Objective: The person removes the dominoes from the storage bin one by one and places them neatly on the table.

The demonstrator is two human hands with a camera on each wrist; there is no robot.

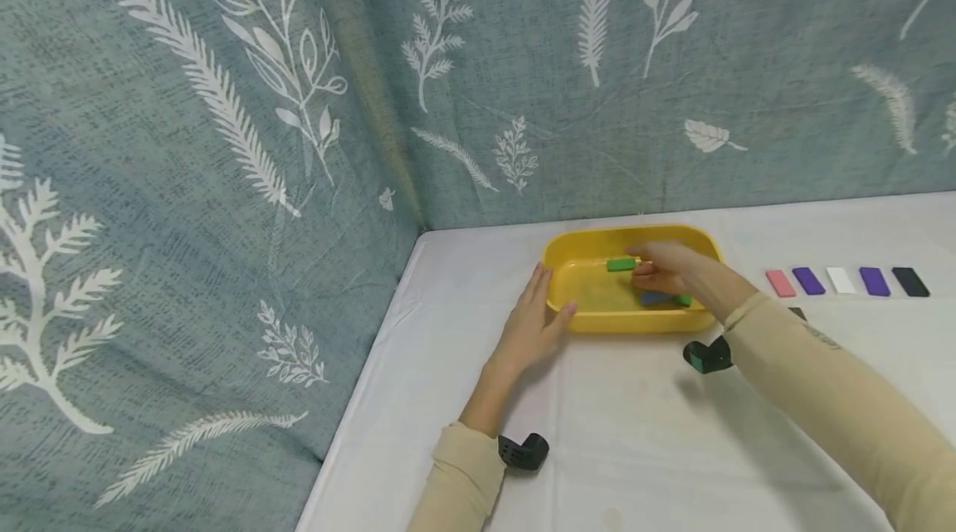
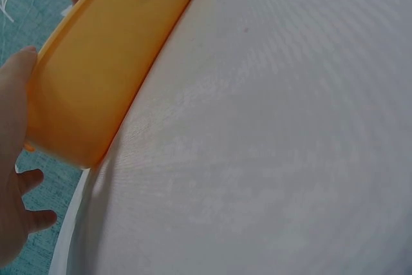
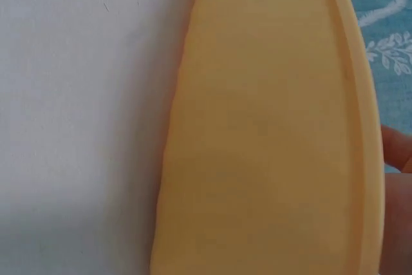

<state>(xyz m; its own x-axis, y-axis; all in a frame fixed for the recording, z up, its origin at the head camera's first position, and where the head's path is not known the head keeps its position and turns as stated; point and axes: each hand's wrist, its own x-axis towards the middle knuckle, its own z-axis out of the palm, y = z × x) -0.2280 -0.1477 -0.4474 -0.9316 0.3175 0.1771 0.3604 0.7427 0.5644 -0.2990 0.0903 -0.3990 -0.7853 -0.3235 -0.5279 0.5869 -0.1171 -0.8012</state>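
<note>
The yellow tray [image 1: 605,322] is sitting near the far edge of the tabletop [image 1: 627,424], with green pieces [image 1: 621,265] and a blue one [image 1: 654,298] lying inside. The right grip [image 1: 663,266] is hovering in there, can't tell if it's pinching anything; the left grip [image 1: 529,328] is resting wide against the tray. Looks partway: five flat pieces [image 1: 875,281] are lying out rightward.

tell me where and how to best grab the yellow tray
Probably by the rim at both short ends of the tray, one hand from the left, one from the right. It sits upright, is longer side to side, and the rim juts out, giving a likely hold. The left hand touches the left end; the right hand reaches inside.
</note>
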